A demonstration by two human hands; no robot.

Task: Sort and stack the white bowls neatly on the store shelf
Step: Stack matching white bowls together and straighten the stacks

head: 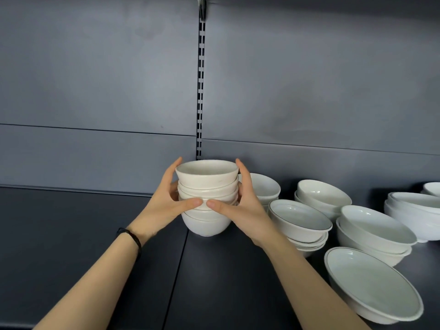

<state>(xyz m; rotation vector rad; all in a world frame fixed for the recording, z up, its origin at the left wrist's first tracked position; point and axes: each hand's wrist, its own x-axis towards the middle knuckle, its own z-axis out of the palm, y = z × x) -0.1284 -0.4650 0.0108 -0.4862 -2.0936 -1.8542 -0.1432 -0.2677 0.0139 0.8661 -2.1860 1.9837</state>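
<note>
A tall stack of several small white bowls stands on the dark shelf near its middle seam. My left hand wraps the stack's left side and my right hand wraps its right side. Both thumbs meet across the front of the stack and the fingers reach up along the sides. The stack's foot appears to touch the shelf.
To the right lie more white bowls: a dark-rimmed stack, a stack behind it, wider bowls, a large shallow bowl at the front and a stack at the far right. A slotted upright runs up the back panel.
</note>
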